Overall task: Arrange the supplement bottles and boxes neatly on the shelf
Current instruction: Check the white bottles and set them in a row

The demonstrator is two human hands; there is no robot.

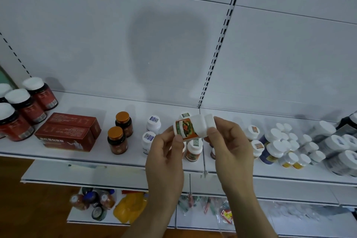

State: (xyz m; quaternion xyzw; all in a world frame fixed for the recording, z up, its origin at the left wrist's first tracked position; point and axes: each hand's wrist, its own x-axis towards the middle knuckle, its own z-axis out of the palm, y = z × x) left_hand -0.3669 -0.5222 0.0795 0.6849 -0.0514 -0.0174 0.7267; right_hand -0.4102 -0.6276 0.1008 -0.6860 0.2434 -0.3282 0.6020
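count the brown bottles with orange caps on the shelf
2. One orange-capped bottle stands further back; the other stands in front of it, nearer the shelf edge. Both are just right of the red boxes. None seem hidden.

- The front red box (64, 137) carries a line of white Chinese characters along its lower front face; they are too blurred to read with certainty.
- The white bottle (190, 128), held on its side by the left hand (166, 152) and right hand (229, 147), has a label with a fruit and vegetable picture; its print is illegible.
- White caps (154, 120) on the shelf (116, 160) bear square code stickers, not readable.
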